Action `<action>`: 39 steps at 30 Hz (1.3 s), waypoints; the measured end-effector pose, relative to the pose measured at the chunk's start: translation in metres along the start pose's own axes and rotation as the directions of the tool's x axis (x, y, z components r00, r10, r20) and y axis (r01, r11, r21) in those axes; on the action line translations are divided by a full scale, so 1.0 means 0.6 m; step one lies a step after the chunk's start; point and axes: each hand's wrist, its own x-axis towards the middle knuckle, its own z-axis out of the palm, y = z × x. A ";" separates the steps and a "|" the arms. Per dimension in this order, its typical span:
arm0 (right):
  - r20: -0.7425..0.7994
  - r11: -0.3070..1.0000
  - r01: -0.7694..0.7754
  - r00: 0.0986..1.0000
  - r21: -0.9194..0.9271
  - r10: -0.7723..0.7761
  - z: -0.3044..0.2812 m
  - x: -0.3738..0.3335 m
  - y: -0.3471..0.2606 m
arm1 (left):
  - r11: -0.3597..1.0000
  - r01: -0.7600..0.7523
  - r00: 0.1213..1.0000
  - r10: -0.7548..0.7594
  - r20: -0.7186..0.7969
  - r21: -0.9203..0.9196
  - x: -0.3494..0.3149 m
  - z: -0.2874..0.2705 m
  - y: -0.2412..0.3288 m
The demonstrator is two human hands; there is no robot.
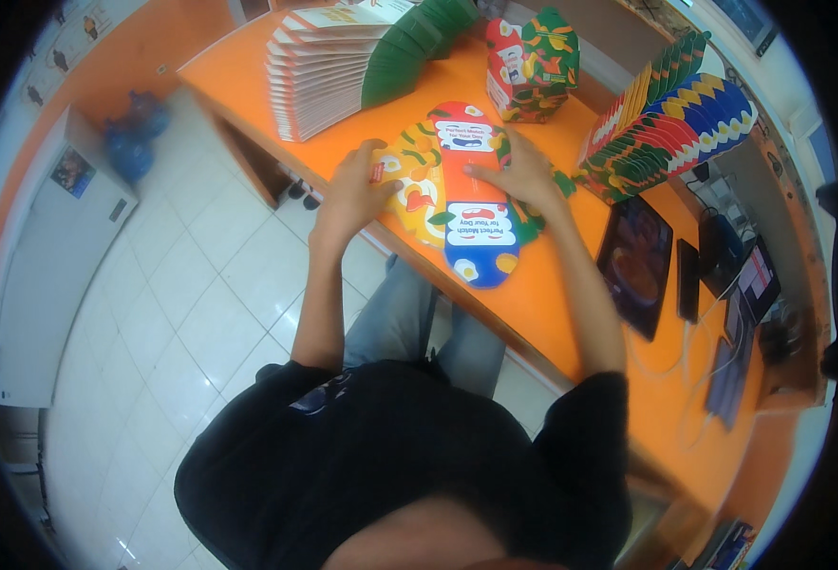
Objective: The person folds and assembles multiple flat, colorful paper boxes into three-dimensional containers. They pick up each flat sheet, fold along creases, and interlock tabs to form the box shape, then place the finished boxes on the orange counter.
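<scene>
Half-open left hand [350, 190] and right hand [525, 176] seemingly steady a cross-shaped carton blank [474, 182] near the table's [537, 309] front edge; folding needs pinching.

I see the flat carton [471, 193] with a red-orange middle, a blue near end bearing an egg print, and a yellow, food-patterned left side. Beyond it, I make out a red-and-green patterned box [537, 71]; beyond and left of it, a green-and-white fanned stack [343, 71]; around it, plain orange table [542, 299].
</scene>
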 end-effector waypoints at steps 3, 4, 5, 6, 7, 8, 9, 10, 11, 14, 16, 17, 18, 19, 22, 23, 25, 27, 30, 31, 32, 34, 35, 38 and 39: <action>-0.089 0.991 -0.068 0.994 -0.112 0.058 0.001 0.013 0.012 | 0.997 -0.069 0.996 0.067 0.059 0.024 -0.009 -0.014 0.003; -0.051 0.991 -0.083 0.996 -0.103 0.078 0.000 0.018 0.014 | 0.994 -0.108 0.991 0.105 0.081 0.023 -0.012 -0.017 0.003; -0.020 0.990 -0.101 0.995 -0.098 0.099 -0.002 0.021 0.017 | 0.994 -0.103 0.990 0.100 0.097 0.026 -0.015 -0.020 0.004; 0.012 0.989 -0.114 0.993 -0.094 0.116 -0.004 0.024 0.020 | 0.994 -0.104 0.989 0.101 0.112 0.025 -0.017 -0.021 0.004; -0.005 0.990 -0.116 0.993 -0.079 0.116 -0.005 0.025 0.023 | 0.993 -0.120 0.986 0.117 0.120 0.020 -0.019 -0.021 0.005; -0.020 0.991 -0.114 0.993 -0.064 0.113 -0.007 0.026 0.026 | 0.994 -0.105 0.987 0.101 0.124 0.027 -0.019 -0.020 0.005; -0.042 0.993 -0.102 0.994 -0.056 0.100 -0.009 0.025 0.029 | 0.994 -0.103 0.988 0.099 0.121 0.032 -0.019 -0.019 0.005; -0.028 0.992 -0.124 0.992 0.019 0.125 -0.010 0.025 0.032 | 0.994 -0.102 0.988 0.097 0.118 0.036 -0.018 -0.018 0.005; -0.020 0.987 -0.135 0.990 0.088 0.137 -0.011 0.026 0.034 | 0.994 -0.105 0.988 0.100 0.118 0.040 -0.017 -0.016 0.005; -0.104 0.985 -0.119 0.986 0.126 0.133 -0.014 0.022 0.038 | 0.994 -0.102 0.988 0.096 0.118 0.040 -0.016 -0.014 0.004; -0.141 0.990 -0.100 0.983 0.099 0.114 -0.016 0.020 0.035 | 0.997 -0.072 0.989 0.067 0.130 0.029 -0.017 -0.013 0.006; -0.132 0.992 -0.094 0.986 0.089 0.105 -0.017 0.020 0.033 | 0.997 -0.069 0.988 0.064 0.137 0.032 -0.018 -0.014 0.007; -0.128 0.991 -0.090 0.986 0.100 0.102 -0.018 0.019 0.031 | 0.998 -0.054 0.987 0.048 0.152 0.038 -0.019 -0.014 0.010; -0.121 0.991 -0.093 0.987 0.095 0.105 -0.019 0.019 0.029 | 0.998 -0.038 0.986 0.030 0.167 0.042 -0.021 -0.015 0.013; -0.143 0.986 -0.082 0.984 0.147 0.103 -0.021 0.018 0.029 | 0.999 0.036 0.982 -0.040 0.187 0.021 -0.027 -0.017 0.025; -0.172 0.984 -0.061 0.981 0.169 0.091 -0.022 0.018 0.030 | 0.998 0.039 0.982 -0.047 0.184 0.045 -0.029 -0.018 0.028; -0.179 0.965 -0.061 0.978 0.253 0.109 -0.023 0.018 0.033 | 0.996 0.036 0.985 -0.049 0.168 0.079 -0.032 -0.021 0.034; -0.129 0.921 -0.107 0.978 0.375 0.166 -0.023 0.019 0.034 | 0.994 0.042 0.988 -0.056 0.141 0.098 -0.033 -0.024 0.038; -0.130 0.974 -0.082 0.985 0.212 0.111 -0.019 0.017 0.028 | 0.996 0.080 0.992 -0.084 0.097 0.045 -0.034 -0.026 0.039; -0.110 0.985 -0.050 0.992 0.163 0.068 -0.017 0.015 0.024 | 0.995 0.101 0.992 -0.102 0.079 0.009 -0.034 -0.026 0.038; -0.096 0.994 -0.027 0.995 0.105 0.038 -0.014 0.012 0.020 | 0.996 0.090 0.992 -0.091 0.091 0.017 -0.034 -0.026 0.036; -0.084 0.999 0.004 0.996 0.049 0.000 -0.010 0.008 0.013 | 0.996 0.085 0.990 -0.085 0.110 0.013 -0.034 -0.026 0.030; -0.086 0.999 0.008 0.996 0.049 -0.004 -0.009 0.007 0.013 | 0.997 0.070 0.993 -0.072 0.098 0.024 -0.035 -0.028 0.026; -0.115 0.999 -0.034 0.993 -0.040 0.029 -0.007 0.013 0.022 | 1.000 0.027 0.996 -0.027 0.087 0.003 -0.032 -0.031 0.013; -0.134 0.994 -0.056 0.990 -0.092 0.044 -0.006 0.017 0.029 | 1.000 0.012 0.996 -0.010 0.086 -0.015 -0.031 -0.031 0.010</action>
